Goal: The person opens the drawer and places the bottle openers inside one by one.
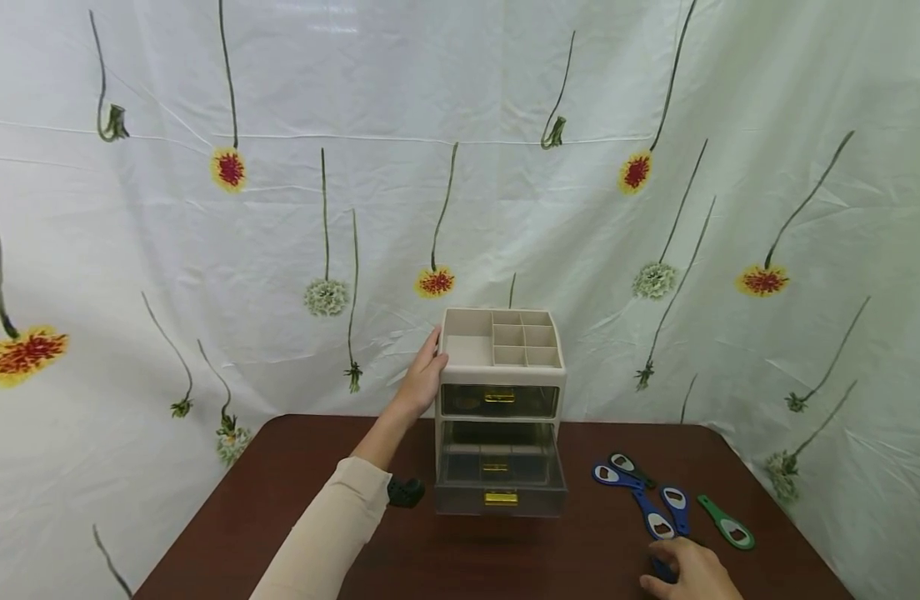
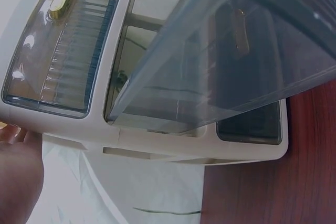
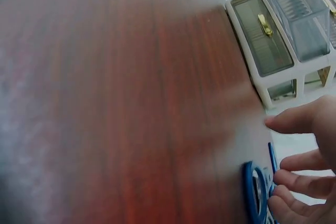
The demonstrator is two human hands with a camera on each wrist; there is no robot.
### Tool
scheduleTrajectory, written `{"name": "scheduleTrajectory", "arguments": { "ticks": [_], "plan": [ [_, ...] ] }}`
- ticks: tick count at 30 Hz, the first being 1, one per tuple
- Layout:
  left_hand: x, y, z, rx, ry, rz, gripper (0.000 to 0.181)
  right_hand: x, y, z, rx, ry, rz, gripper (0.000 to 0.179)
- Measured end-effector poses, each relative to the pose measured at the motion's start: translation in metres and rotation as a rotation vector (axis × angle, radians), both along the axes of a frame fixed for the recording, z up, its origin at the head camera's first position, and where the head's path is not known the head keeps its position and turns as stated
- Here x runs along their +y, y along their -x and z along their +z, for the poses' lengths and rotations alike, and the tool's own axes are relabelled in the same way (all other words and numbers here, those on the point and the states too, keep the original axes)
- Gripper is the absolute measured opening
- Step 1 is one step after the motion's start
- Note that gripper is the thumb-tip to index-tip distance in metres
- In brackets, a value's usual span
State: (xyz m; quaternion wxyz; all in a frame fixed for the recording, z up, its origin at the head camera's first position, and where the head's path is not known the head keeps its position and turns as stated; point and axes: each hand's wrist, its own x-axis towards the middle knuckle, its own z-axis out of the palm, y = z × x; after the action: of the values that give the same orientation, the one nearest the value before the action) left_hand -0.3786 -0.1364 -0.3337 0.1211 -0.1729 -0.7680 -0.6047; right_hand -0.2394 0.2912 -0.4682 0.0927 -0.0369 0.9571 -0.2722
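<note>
A cream desktop drawer organizer (image 1: 501, 371) stands on the table, its middle smoky clear drawer (image 1: 497, 475) pulled out with nothing visible inside. My left hand (image 1: 422, 379) rests against the organizer's upper left side; in the left wrist view only part of that hand shows at the left edge. At the front right, my right hand (image 1: 688, 571) is over a blue bottle opener (image 1: 664, 571), thumb apart from the fingers. In the right wrist view the fingertips (image 3: 283, 177) are right at a blue-rimmed opener (image 3: 255, 192). Nothing shows between thumb and fingers.
Several more bottle openers lie on the right of the table, among them a green one (image 1: 727, 523), a dark one (image 1: 631, 468) and a blue one (image 1: 676, 508). A black object (image 1: 406, 492) sits beside my left sleeve. A flower-print white cloth (image 1: 385, 208) hangs behind the dark red table (image 1: 280, 467).
</note>
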Motion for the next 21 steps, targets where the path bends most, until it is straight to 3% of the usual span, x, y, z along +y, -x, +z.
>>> {"name": "scheduleTrajectory", "arguments": {
  "ticks": [4,11,15,21],
  "plan": [
    [0.0011,0.0011,-0.0039,0.024,0.004,0.024,0.059,0.0092,0.0021,-0.005,-0.038,-0.033,0.025,0.046],
    [0.0012,0.0003,-0.0051,0.028,-0.003,0.043,0.059,0.0111,0.0035,-0.0063,-0.089,-0.013,-0.044,0.037],
    [0.001,-0.0003,-0.0054,0.024,-0.002,0.048,0.06,0.0081,0.0043,-0.0063,-0.06,-0.002,-0.058,0.025],
    [0.0025,-0.0006,-0.0039,0.036,-0.002,0.03,0.059,0.0058,0.0042,-0.0075,-0.002,0.021,-0.096,0.023]
  ]
}}
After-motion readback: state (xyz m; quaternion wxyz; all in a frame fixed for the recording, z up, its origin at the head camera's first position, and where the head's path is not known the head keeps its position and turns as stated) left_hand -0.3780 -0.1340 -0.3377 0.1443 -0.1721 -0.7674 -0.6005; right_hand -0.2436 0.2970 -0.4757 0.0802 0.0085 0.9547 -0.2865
